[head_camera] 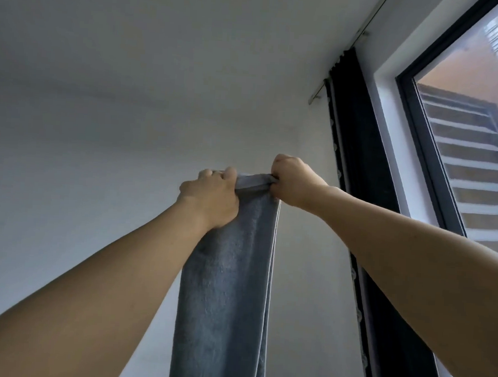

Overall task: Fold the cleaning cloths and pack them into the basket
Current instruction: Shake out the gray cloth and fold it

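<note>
Head view: raised arms hold a blue-grey cleaning cloth (228,274) up before a white wall, left hand (212,196) and right hand (293,181) each gripping a top corner, the folded cloth hanging straight down; a dark curtain (357,154) and window (464,128) stand right.

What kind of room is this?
Probably a room in a flat or home: plain white walls, a big window with a dark curtain on a rail, and tall buildings outside.
</note>
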{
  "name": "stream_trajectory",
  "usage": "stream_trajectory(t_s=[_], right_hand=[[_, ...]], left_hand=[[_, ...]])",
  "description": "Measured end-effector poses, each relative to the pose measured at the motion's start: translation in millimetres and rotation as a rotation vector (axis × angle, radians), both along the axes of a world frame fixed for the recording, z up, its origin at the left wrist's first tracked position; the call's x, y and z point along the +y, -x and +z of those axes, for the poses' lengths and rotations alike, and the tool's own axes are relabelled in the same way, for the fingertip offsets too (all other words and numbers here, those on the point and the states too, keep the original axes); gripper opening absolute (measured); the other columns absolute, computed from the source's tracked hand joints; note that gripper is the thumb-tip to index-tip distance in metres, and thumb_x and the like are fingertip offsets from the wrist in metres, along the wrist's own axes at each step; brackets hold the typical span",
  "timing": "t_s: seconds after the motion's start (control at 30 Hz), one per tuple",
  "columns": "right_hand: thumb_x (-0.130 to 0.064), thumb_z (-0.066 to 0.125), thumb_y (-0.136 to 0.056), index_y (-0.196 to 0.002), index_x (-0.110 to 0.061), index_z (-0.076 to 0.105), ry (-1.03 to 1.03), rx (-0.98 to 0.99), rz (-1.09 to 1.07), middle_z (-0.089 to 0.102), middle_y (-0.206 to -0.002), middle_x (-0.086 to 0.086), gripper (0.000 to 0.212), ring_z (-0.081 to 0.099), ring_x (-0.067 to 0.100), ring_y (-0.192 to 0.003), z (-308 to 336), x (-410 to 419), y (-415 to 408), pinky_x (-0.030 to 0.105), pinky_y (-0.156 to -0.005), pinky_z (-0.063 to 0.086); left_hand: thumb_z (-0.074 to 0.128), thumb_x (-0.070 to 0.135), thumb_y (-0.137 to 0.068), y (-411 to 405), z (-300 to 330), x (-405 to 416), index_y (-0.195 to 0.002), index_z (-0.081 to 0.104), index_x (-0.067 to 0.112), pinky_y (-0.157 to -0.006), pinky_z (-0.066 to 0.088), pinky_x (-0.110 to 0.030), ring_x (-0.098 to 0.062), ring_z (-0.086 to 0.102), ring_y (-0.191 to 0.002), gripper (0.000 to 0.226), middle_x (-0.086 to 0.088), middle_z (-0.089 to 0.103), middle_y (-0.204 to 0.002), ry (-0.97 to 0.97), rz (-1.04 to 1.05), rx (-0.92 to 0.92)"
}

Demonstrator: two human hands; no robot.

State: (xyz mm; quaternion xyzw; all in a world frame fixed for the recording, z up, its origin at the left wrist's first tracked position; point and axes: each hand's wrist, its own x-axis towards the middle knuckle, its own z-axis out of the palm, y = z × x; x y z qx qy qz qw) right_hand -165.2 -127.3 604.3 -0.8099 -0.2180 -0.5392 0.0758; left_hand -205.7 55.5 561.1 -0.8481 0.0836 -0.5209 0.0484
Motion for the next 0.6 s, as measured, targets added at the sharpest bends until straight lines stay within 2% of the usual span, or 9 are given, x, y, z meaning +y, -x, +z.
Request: stream_trajectory(t_s=[0.1,0.17,0.23,0.27,0.33,0.4,0.47,0.53,0.6], right_hand=[[-0.017,0.048,-0.067,-0.075,-0.012,0.051,-0.115,-0.023,0.055,0.056,-0.091,0.004,0.01,0.057,0.027,-0.077,17.3,-6.5,11.7,0.044,-0.067,0.055],[-0.013,0.048,-0.067,-0.067,-0.008,0.05,-0.198,-0.06,0.091,0.055,-0.084,0.006,0.006,0.055,0.028,-0.072,28.4,-10.3,23.3,0.039,-0.058,0.052],[-0.006,0.047,-0.068,-0.057,-0.006,0.041,-0.297,-0.082,0.14,0.049,-0.072,0.006,0.013,0.047,0.027,-0.061,39.0,-13.0,37.2,0.03,-0.046,0.036],[-0.004,0.047,-0.068,-0.054,-0.006,0.037,-0.346,-0.078,0.172,0.045,-0.067,0.006,0.017,0.04,0.025,-0.056,44.2,-14.0,45.0,0.027,-0.045,0.03],[0.0,0.046,-0.07,-0.05,-0.008,0.033,-0.437,-0.06,0.248,0.037,-0.058,0.006,0.025,0.031,0.022,-0.053,54.6,-14.0,61.9,0.026,-0.045,0.026],[0.001,0.051,-0.071,-0.047,-0.01,0.035,-0.532,-0.006,0.377,0.036,-0.054,0.004,0.031,0.036,0.022,-0.052,63.9,-14.4,75.0,0.03,-0.046,0.037],[0.001,0.058,-0.071,-0.051,-0.008,0.047,-0.609,0.07,0.525,0.047,-0.056,0.007,0.025,0.053,0.024,-0.056,70.3,-18.5,84.2,0.039,-0.063,0.057],[-0.002,0.062,-0.067,-0.059,-0.006,0.054,-0.634,0.144,0.62,0.052,-0.062,0.01,0.013,0.06,0.025,-0.062,71.2,-23.2,92.6,0.046,-0.078,0.057],[-0.001,0.062,-0.069,-0.058,-0.008,0.052,-0.639,0.179,0.641,0.051,-0.06,0.008,0.017,0.056,0.022,-0.059,70.5,-28.9,101.1,0.038,-0.068,0.055]], left_hand=[[0.03,0.028,-0.096,9.2,16.8,-1.1,-0.104,0.032,0.018,-0.077,0.045,-0.044,-0.028,0.044,-0.104,0.013,-0.009,0.054,-0.115,-0.026,-0.124,-0.085],[0.027,0.032,-0.098,23.5,31.4,-3.7,-0.101,0.032,0.021,-0.082,0.045,-0.049,-0.024,0.041,-0.095,0.012,-0.004,0.053,-0.109,-0.057,-0.153,-0.161],[0.024,0.032,-0.099,40.9,46.9,-8.1,-0.094,0.029,0.023,-0.091,0.04,-0.057,-0.023,0.036,-0.09,0.011,0.0,0.05,-0.097,-0.115,-0.172,-0.228],[0.024,0.031,-0.099,48.6,54.7,-10.4,-0.091,0.028,0.023,-0.094,0.036,-0.058,-0.023,0.036,-0.089,0.012,0.001,0.047,-0.089,-0.136,-0.197,-0.241],[0.03,0.028,-0.098,66.0,68.0,-16.5,-0.087,0.031,0.021,-0.091,0.036,-0.049,-0.026,0.039,-0.086,0.013,0.001,0.046,-0.078,-0.118,-0.332,-0.225],[0.044,0.026,-0.093,84.3,77.6,-21.5,-0.081,0.04,0.019,-0.073,0.037,-0.037,-0.024,0.044,-0.079,0.014,-0.001,0.05,-0.073,-0.019,-0.559,-0.162],[0.056,0.022,-0.087,102.3,83.6,-25.0,-0.072,0.045,0.016,-0.061,0.034,-0.031,-0.017,0.043,-0.066,0.019,-0.001,0.048,-0.067,0.083,-0.752,-0.073],[0.063,0.018,-0.085,117.5,85.6,-26.9,-0.067,0.047,0.017,-0.058,0.031,-0.029,-0.014,0.038,-0.062,0.025,-0.001,0.042,-0.065,0.172,-0.904,0.02],[0.065,0.016,-0.085,130.6,86.7,-28.9,-0.063,0.043,0.019,-0.056,0.029,-0.028,-0.013,0.036,-0.062,0.031,0.001,0.039,-0.063,0.248,-1.025,0.059]])
